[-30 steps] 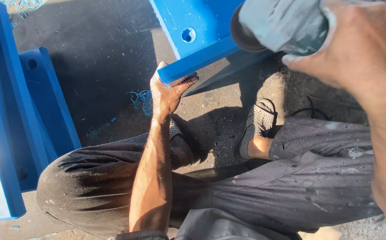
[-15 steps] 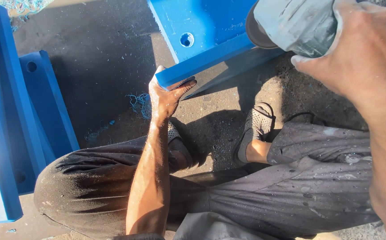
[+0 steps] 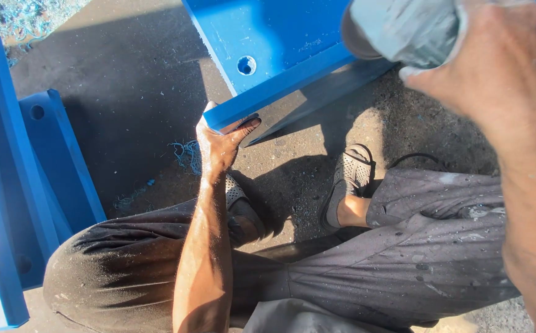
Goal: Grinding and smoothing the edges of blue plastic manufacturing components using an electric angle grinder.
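Head view, looking straight down: nearest to me are my own knees in dark, dusty trousers (image 3: 366, 271), folded in a crouch, with my left forearm running up the middle of the frame between them. Two grey mesh shoes (image 3: 349, 179) sit on the rough concrete floor (image 3: 126, 92), one partly hidden behind that forearm. Farther up, my left hand (image 3: 221, 139) grips the near corner of a blue plastic block (image 3: 280, 43), thumb on top of the edge and fingers curled underneath, so it is clamped on the block. The block lies tilted across the top of the frame, one end raised off the ground and casting a shadow below it, with a round hole (image 3: 246, 65) drilled near the held corner. At the upper right my right hand (image 3: 496, 80) is wrapped tight around a grey power tool (image 3: 403, 28), which sits against the top face of the block; its working end is hidden from me. Off to the left, well apart, more blue blocks (image 3: 15, 185) lie side by side, and blue shavings (image 3: 15, 15) are scattered at the far left corner.
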